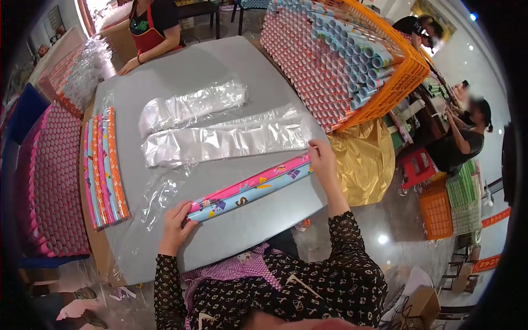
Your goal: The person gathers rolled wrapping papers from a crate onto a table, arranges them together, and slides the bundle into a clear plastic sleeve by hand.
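Note:
Two rolls of wrapping paper lie side by side on the grey table in front of me: a pink roll and a light blue patterned roll. My left hand is closed around their near left ends. At the other end, the fingers of my right hand are closed on the tips of the rolls. Just beyond them lies a flat stack of clear plastic sleeves. A second stack of sleeves sits further back. Loose clear film spreads near my left hand.
Several pink, blue and orange rolls lie together at the table's left edge. An orange crate full of rolls stands at the back right, above gold sheeting. More stacked rolls stand left. A person leans at the far edge.

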### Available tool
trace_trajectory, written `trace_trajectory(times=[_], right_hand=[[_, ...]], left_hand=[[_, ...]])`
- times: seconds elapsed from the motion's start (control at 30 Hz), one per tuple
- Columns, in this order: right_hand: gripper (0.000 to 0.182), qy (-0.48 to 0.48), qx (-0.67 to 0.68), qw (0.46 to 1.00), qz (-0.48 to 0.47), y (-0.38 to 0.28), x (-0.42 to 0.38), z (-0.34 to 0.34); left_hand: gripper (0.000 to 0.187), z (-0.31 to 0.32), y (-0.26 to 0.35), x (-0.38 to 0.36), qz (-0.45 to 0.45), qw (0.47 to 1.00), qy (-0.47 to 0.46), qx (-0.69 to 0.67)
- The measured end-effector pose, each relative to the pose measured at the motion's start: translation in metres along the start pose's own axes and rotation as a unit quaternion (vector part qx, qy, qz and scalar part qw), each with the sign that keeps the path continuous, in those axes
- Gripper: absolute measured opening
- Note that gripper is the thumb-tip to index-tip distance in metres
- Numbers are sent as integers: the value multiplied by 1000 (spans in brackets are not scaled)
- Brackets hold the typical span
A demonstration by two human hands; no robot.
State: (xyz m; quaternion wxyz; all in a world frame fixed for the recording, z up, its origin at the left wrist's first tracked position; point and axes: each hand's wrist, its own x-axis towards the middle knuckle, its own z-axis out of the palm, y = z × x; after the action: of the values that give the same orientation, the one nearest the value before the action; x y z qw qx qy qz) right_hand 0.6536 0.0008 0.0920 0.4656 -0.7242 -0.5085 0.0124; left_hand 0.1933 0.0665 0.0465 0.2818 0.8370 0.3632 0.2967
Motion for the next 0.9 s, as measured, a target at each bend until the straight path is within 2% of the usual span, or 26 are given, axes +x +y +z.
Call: trace_trajectory(times=[0.17, 0.23, 0.37, 0.47, 0.57, 0.63, 0.67, 0.73, 0.8, 0.87, 0.9], right_hand=[[17, 3, -20, 995, -100, -20, -1, 22], [18, -35, -37, 988, -143, -39, 1, 22], [15, -55, -34, 986, -154, -55, 10, 29], [12, -56, 16, 983, -177, -69, 23, 30], [11, -109, 19, 978, -178, -80, 35, 31], [10, -90, -28, 966, -240, -86, 41, 35], [10, -91, -28, 967, -238, -88, 48, 36], [13, -148, -87, 938, -300, -91, 63, 40], [13, -159, -207, 909, -324, -94, 74, 51], [15, -169, -259, 890, -336, -85, 96, 71], [18, -186, -91, 946, -248, -95, 99, 75]], left_hand=[[54, 0, -1, -1, -11, 1000, -6, 0], [54, -1, 0, -2, -14, 1000, -6, 10], [54, 2, -6, -5, -24, 1000, -2, -1], [54, 2, -7, -4, -13, 1000, 2, 2], [55, -1, -3, -2, -23, 1000, -16, -3], [53, -4, 3, 0, -33, 999, -15, -2], [53, -3, 2, 1, -35, 999, -17, -2], [53, -1, 0, -1, -28, 999, -11, 12], [54, -2, 0, -1, -36, 999, -23, 8], [55, 4, -11, -5, -36, 999, -21, -18], [55, 3, -9, -5, -62, 996, -28, -52]])
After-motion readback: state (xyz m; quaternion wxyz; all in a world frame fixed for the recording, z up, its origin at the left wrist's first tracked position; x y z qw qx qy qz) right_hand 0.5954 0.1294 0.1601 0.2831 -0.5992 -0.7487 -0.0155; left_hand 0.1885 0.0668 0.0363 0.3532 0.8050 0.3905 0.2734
